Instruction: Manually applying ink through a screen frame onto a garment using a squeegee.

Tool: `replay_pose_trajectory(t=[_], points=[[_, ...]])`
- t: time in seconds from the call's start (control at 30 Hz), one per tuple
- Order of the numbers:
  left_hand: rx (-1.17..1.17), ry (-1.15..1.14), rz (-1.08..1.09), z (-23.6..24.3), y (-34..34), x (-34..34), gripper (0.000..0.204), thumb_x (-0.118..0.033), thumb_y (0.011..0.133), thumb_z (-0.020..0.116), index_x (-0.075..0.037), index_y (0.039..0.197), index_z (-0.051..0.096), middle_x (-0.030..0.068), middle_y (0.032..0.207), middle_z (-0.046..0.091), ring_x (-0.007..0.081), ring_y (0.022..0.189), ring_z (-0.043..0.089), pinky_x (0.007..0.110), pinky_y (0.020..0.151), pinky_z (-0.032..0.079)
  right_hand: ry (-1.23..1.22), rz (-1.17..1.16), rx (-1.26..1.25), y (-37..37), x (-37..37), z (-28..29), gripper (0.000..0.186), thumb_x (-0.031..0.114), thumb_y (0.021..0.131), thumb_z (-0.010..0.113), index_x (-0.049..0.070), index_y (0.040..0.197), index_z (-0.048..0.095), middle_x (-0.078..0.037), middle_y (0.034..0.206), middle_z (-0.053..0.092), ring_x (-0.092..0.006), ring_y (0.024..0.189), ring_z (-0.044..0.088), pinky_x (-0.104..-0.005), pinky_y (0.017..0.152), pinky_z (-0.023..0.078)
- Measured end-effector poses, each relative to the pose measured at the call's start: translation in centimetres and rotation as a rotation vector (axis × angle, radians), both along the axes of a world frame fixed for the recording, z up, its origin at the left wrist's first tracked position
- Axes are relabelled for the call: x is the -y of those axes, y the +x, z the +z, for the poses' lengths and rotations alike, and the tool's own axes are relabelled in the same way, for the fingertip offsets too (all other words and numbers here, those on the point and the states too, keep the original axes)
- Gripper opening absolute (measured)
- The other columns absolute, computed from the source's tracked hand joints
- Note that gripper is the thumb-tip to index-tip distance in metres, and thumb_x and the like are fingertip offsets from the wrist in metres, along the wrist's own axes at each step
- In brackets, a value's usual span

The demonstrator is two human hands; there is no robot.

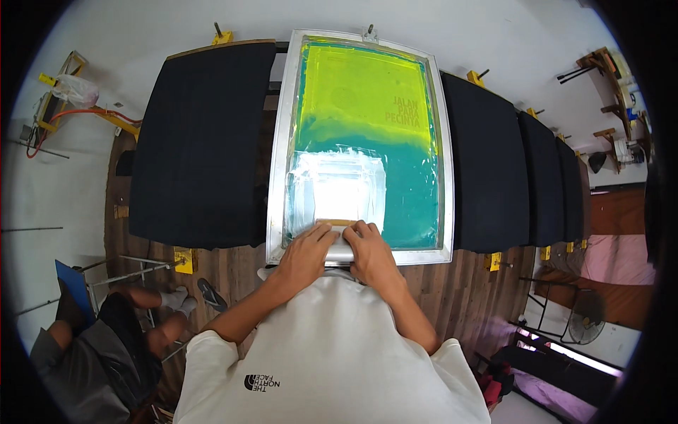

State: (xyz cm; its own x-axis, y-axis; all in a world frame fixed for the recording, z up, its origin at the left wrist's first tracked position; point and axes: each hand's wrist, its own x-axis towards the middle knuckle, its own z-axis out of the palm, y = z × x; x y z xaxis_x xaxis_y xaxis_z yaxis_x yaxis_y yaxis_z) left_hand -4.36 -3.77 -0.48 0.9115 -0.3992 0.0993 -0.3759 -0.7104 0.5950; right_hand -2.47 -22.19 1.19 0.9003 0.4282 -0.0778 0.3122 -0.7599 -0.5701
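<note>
A screen printing frame (pixel 445 212) with a silver metal border lies lengthwise in front of me. Its mesh (pixel 409 191) is green, with a yellow-green area at the far half. White ink (pixel 339 191) is spread over the near left part of the mesh. At the near edge, my left hand (pixel 307 253) and my right hand (pixel 372 256) are closed side by side on a squeegee (pixel 336 222). Only a narrow tan strip of it shows clearly between my fingers, and its blade is hidden. The squeegee touches the near end of the white ink.
Black fabric covers a board (pixel 201 145) on the left and several boards (pixel 487 162) on the right. Yellow clamps (pixel 185 260) stick out along the row. A seated person's legs (pixel 159 321) are at lower left near a sandal (pixel 211 295). A fan (pixel 586 316) stands at right.
</note>
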Motion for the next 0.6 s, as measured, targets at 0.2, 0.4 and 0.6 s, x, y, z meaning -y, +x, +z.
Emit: replay_pose_trajectory(t=[0.2, 0.4, 0.6], points=[[-0.168, -0.09, -0.028, 3.6, 6.9, -0.6, 0.035, 0.005, 0.077, 0.059, -0.006, 0.109, 0.068, 0.0218, 0.096, 0.069, 0.0402, 0.092, 0.066, 0.047, 0.084, 0.052, -0.067, 0.027, 0.02, 6.4, -0.1, 2.0, 0.033, -0.001, 0.066, 0.067, 0.006, 0.098, 0.062, -0.016, 0.093, 0.064, -0.0394, 0.091, 0.062, -0.0481, 0.077, 0.053], [-0.046, 0.014, 0.039, 0.6, 11.0, -0.4, 0.041, 0.008, 0.073, 0.06, -0.002, 0.112, 0.067, 0.0213, 0.105, 0.068, 0.0384, 0.099, 0.065, 0.042, 0.089, 0.052, 0.012, 0.007, 0.111, 10.7, -0.1, -1.2, 0.032, -0.003, 0.065, 0.067, 0.006, 0.095, 0.059, -0.016, 0.094, 0.062, -0.0403, 0.089, 0.06, -0.0477, 0.076, 0.052], [-0.102, 0.026, -0.049, 0.3, 1.5, -0.6, 0.059, 0.016, 0.068, 0.062, 0.0, 0.125, 0.058, 0.0245, 0.132, 0.055, 0.0401, 0.124, 0.053, 0.042, 0.109, 0.042, 0.015, -0.008, 0.024, 0.5, -0.2, -1.3, 0.055, -0.004, 0.058, 0.073, 0.006, 0.109, 0.054, -0.014, 0.114, 0.054, -0.0393, 0.102, 0.053, -0.0467, 0.082, 0.053]])
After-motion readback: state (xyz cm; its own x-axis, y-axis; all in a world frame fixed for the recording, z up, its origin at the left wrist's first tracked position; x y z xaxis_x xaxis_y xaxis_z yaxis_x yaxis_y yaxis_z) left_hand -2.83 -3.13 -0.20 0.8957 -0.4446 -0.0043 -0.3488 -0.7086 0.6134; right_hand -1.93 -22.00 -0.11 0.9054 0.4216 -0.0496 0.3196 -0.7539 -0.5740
